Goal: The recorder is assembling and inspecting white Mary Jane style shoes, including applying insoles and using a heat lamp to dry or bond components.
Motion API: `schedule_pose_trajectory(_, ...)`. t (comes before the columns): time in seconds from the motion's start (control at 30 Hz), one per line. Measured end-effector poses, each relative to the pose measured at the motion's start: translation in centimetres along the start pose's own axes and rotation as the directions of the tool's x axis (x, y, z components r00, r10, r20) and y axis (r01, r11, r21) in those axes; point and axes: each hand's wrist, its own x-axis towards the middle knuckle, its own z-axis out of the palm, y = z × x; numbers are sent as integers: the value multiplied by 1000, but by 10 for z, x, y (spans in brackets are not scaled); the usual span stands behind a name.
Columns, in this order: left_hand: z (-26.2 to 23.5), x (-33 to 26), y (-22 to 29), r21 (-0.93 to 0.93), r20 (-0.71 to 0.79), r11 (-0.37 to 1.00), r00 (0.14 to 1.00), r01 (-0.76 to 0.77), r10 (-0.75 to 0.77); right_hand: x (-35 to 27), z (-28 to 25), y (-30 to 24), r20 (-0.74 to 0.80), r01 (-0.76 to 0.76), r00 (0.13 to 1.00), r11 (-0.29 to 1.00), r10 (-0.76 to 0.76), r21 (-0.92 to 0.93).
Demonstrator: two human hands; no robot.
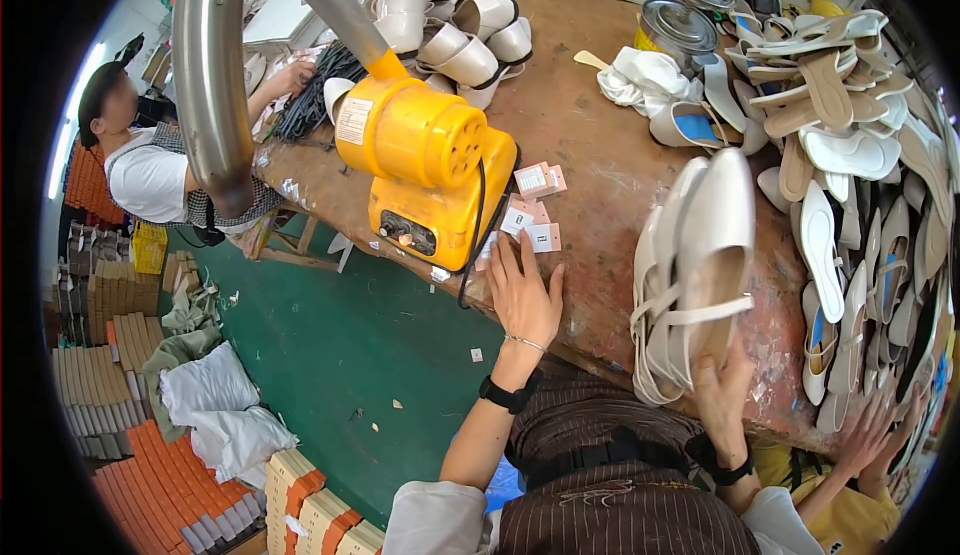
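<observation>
My left hand lies at the table's front edge. Its fingers are stretched out and their tips touch small white-and-pink paper tags. Beside it stands a yellow machine with a round housing and a black cable. My right hand grips a cream strapped shoe at the heel, toe pointing away from me, slightly blurred. Right beside that shoe, on its left, are more cream strapped shoes; whether my hand also holds them I cannot tell. The fingers under the heel are hidden.
Many shoes and insoles are heaped along the right. Another person's hands reach in there. Cream shoes, a white cloth and a lidded metal pot stand farther back. A metal duct hangs at left, near a seated person.
</observation>
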Motion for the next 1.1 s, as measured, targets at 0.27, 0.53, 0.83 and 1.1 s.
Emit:
schedule_pose_trajectory(0.27, 0, 3, 0, 2, -78, 1000, 997, -4, 4, -3, -7, -1, 64, -132, 987, 972, 147, -196)
schedule_pose_trajectory(0.53, 10, 7, -2, -95, 11, 995, 999, -38, 39, 10, -8, -6, 131, -186, 967, 954, 220, -234)
schedule_pose_trajectory(0.83, -13, -1, 19, -279, -35, 960, 999, -40, 31, 4, -13, -10, 56, -169, 982, 972, 180, -165)
schedule_pose_trajectory(1.1, -16, -46, 65, -698, 511, 666, 835, 264, 204, 6, -12, -7, 90, -195, 975, 977, 202, -85)
